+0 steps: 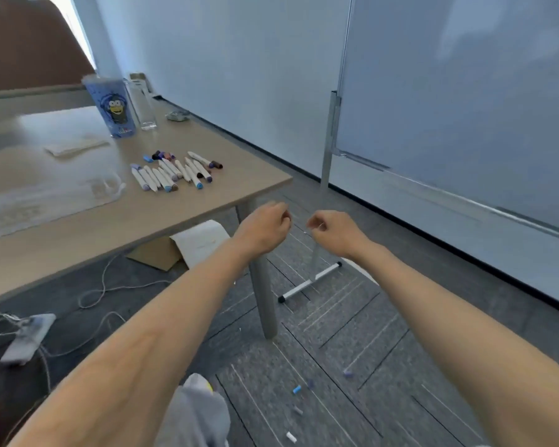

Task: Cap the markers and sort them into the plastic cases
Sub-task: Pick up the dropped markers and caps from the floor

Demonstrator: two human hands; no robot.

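Note:
Several white markers (171,172) lie in a loose row near the table's (149,217) right corner, some capped, some with bare tips. A few loose caps (157,155) sit just behind them. A clear plastic case (105,186) lies flat to their left. Both arms are stretched out past the table's corner, over the floor. My left hand (267,224) and my right hand (331,229) have curled fingers and face each other a short gap apart. I see nothing held in either. Several small caps (297,389) are scattered on the carpet below.
A blue cartoon cup (112,106) and a tall clear container (144,106) stand at the table's back. A whiteboard stand (326,162) and its foot (310,282) are close to my right hand. The table leg (265,295), cardboard (157,253), cables and a power strip (29,333) are on the floor.

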